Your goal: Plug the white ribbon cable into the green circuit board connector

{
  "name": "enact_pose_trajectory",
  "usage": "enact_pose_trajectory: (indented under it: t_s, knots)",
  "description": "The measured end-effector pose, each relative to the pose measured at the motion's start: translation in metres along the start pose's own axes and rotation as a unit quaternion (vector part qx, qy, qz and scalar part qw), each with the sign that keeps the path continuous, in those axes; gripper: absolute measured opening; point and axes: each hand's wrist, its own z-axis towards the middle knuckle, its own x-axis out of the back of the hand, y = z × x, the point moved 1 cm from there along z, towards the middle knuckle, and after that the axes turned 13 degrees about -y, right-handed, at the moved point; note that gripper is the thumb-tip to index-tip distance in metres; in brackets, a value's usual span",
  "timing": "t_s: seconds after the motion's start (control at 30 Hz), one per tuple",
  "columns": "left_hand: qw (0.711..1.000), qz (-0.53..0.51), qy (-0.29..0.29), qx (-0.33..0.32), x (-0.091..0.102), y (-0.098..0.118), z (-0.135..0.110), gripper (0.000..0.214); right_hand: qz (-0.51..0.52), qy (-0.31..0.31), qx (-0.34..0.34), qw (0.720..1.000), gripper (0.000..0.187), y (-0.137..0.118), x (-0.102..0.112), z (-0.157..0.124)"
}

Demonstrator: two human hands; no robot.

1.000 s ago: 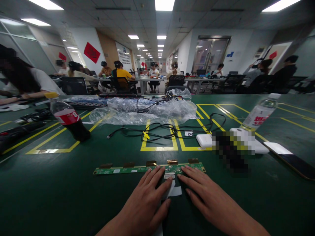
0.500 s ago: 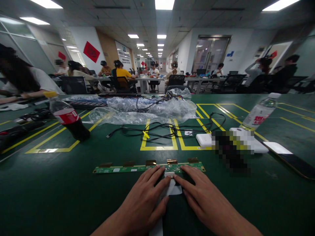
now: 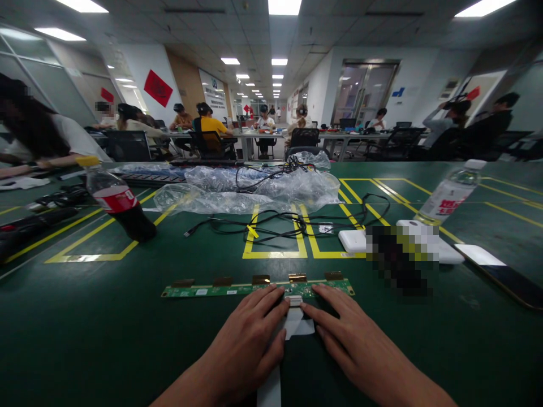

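Note:
A long, narrow green circuit board (image 3: 197, 291) lies across the table in front of me, with several brown film tabs along its far edge. A white flat ribbon cable (image 3: 299, 326) runs from the white connector (image 3: 294, 301) at the board's near edge, bends, and passes below my left hand. My left hand (image 3: 253, 328) rests palm down, its fingertips on the board and its index finger at the connector's left end. From the other side my right hand (image 3: 350, 328) lies with stretched fingers, index tip at the connector's right end. Neither hand wraps round anything.
Beyond the board lie tangled black cables (image 3: 271, 226) and crumpled clear plastic wrap (image 3: 263, 189). A cola bottle (image 3: 121, 206) stands left. On the right are a white case (image 3: 353, 241), a clear bottle (image 3: 449, 192) and a phone (image 3: 504, 277). A co-worker (image 3: 46, 127) sits at far left.
My left thumb has drawn slightly left and away from the ribbon cable, so more of the cable shows. Both index fingers remain at the connector. The board keeps its place.

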Motion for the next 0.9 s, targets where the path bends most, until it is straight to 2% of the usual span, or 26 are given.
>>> enact_pose_trajectory:
  t_s: [0.33,0.63,0.9]
  knots:
    - [0.999,-0.02,-0.016,-0.021,0.0053,-0.0064,-0.0049,0.051,-0.008,0.012,0.0,1.0,0.053,-0.0012,-0.0023,0.0006]
    - [0.999,-0.001,-0.001,-0.047,0.0068,-0.0087,-0.0051,0.05,-0.004,0.007,-0.001,1.0,0.055,-0.0016,-0.0016,-0.0002]
    - [0.999,0.005,-0.005,-0.034,0.0049,-0.0046,-0.0038,0.052,0.002,0.003,0.001,1.0,0.053,0.0,-0.0023,-0.0003]
